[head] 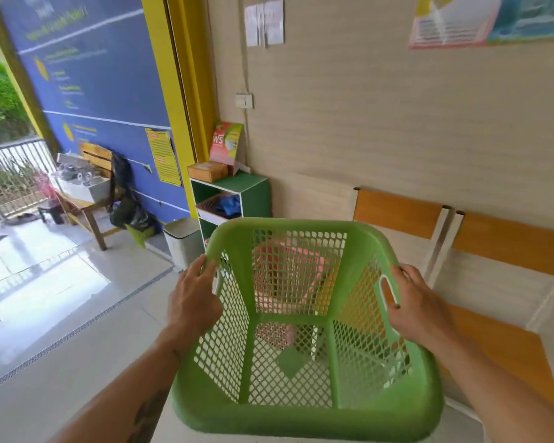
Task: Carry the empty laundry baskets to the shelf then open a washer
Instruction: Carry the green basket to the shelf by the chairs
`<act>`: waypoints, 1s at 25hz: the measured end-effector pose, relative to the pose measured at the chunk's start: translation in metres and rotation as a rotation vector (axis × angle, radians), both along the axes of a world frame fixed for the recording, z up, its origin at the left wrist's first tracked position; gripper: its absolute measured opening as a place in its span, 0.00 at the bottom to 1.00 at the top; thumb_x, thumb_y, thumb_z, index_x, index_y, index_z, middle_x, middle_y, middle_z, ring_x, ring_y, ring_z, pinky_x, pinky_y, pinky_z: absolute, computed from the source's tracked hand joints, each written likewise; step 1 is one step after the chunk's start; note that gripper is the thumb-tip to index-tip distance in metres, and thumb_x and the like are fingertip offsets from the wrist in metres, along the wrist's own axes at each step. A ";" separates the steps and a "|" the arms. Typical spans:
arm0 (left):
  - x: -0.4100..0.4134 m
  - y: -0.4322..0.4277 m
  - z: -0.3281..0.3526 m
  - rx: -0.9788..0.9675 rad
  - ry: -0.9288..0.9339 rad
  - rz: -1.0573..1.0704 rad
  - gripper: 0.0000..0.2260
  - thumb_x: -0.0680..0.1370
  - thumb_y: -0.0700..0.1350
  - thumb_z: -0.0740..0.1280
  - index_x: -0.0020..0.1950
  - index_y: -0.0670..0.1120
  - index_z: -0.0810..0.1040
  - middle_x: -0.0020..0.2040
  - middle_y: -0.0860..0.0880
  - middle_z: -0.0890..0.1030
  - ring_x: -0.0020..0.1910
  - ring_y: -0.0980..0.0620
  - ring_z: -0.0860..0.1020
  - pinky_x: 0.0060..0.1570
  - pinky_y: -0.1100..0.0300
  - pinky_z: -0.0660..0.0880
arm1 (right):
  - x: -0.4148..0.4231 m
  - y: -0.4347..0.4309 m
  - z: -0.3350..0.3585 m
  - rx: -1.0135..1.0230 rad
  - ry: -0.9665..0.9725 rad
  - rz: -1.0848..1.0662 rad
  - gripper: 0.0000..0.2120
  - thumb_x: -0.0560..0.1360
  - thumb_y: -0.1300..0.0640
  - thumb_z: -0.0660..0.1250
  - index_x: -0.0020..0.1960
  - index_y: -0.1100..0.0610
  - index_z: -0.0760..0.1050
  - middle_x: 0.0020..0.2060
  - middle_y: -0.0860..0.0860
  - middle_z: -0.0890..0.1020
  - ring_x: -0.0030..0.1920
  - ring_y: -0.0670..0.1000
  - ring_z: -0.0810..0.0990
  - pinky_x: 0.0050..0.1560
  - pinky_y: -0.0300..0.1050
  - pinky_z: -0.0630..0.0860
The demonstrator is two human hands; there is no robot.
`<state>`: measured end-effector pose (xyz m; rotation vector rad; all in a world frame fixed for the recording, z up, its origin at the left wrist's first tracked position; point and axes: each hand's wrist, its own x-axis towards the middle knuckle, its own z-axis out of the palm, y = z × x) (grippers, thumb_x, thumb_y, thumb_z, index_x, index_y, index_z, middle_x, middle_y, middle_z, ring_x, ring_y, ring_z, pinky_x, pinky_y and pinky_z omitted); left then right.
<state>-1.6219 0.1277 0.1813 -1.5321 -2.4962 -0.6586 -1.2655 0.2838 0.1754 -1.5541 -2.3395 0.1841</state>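
I hold an empty green mesh laundry basket (304, 423) in front of me, tipped slightly away. My left hand (192, 298) grips its left rim near the handle slot. My right hand (419, 305) grips the right rim, with fingers through the white handle slot. A pink basket (288, 266) shows through the green mesh beyond it. Straight ahead against the wall stands a green and white shelf unit (253, 193), with a reddish tray holding something blue on its upper shelf. No washer is in view.
A cardboard box (207, 171) and a pink packet (226, 142) sit on top of the shelf. A white pedal bin (183, 241) stands left of it. Orange-backed chairs (506, 244) line the wall on the right. A wooden bench (90, 206) and black bags are at the far left, by the open doorway.
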 end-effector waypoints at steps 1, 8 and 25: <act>-0.019 0.022 0.001 0.003 0.001 -0.001 0.34 0.65 0.34 0.63 0.72 0.48 0.68 0.73 0.47 0.68 0.63 0.41 0.73 0.53 0.47 0.77 | -0.018 0.018 -0.001 -0.008 -0.012 -0.009 0.39 0.70 0.60 0.69 0.76 0.55 0.55 0.72 0.49 0.61 0.43 0.51 0.79 0.29 0.36 0.68; -0.122 0.195 0.031 0.007 0.120 -0.159 0.30 0.68 0.36 0.66 0.69 0.50 0.68 0.64 0.52 0.72 0.54 0.47 0.76 0.42 0.54 0.75 | -0.100 0.138 0.020 0.007 0.040 -0.119 0.33 0.73 0.57 0.67 0.74 0.51 0.57 0.73 0.47 0.61 0.46 0.54 0.81 0.35 0.47 0.75; -0.284 0.557 -0.035 -0.132 0.125 -0.346 0.31 0.67 0.36 0.70 0.69 0.48 0.69 0.67 0.51 0.69 0.59 0.47 0.75 0.48 0.51 0.79 | -0.247 0.430 -0.057 -0.195 0.058 -0.276 0.37 0.73 0.57 0.69 0.77 0.54 0.55 0.70 0.50 0.62 0.51 0.54 0.80 0.40 0.47 0.78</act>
